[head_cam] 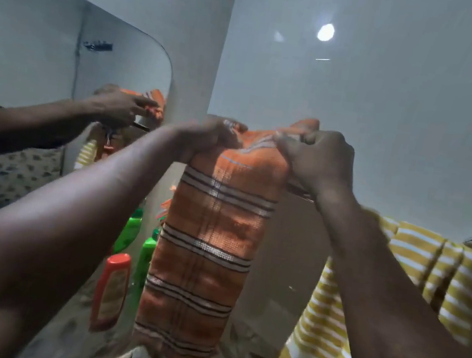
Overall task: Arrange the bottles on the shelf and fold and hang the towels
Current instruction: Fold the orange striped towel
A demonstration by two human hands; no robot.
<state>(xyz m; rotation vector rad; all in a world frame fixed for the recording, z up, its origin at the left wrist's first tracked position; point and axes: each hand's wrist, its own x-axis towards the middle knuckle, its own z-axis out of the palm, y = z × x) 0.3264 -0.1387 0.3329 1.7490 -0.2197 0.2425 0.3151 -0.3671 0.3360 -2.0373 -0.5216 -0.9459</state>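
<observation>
Both hands up high: left hand point(216, 136) and right hand point(319, 160) each grasping the top of the folded orange towel point(206, 250), which hangs beside the yellow striped towel point(416, 265) on the rail.

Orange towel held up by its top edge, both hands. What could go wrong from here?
1. The left hand and right hand pinch the orange towel only at its bunched top; a slipped grip would likely drop it.
2. Its hanging end sits close to the green bottle and orange bottle and could knock them over.
</observation>
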